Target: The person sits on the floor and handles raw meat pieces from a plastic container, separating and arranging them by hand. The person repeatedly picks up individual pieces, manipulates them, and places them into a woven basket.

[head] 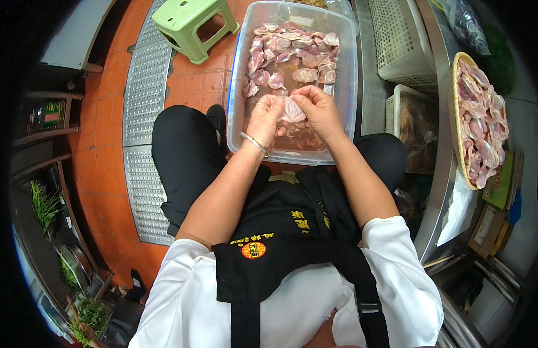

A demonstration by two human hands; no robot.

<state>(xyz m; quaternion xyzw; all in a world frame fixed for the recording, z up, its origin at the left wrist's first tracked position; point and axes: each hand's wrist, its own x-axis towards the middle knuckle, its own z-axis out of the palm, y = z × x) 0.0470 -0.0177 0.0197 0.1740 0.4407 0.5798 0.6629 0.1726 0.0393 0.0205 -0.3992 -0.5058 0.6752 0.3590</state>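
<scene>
Between both hands I hold a pale pink piece of raw meat, which looks like an opened poultry gizzard (294, 111). My left hand (265, 114), with a metal bangle at its wrist, pinches its left side. The fingertips of my right hand (320, 108) grip its upper right edge. Both hands are over the near half of a clear plastic tub (353, 93) with a blue edge strip on the left. More gizzards (295, 45) are heaped at the tub's far end, and cloudy reddish liquid (310, 141) with loose scraps lies below my hands.
A shallow woven basket (456, 117) of gizzards sits on the right-hand metal counter. White plastic crates (401, 41) stand beside the tub. On the left are a green plastic stool (188, 19), perforated metal floor plates (147, 93) and shelves with green vegetables (45, 209). Another person's shoe (137, 280) shows lower left.
</scene>
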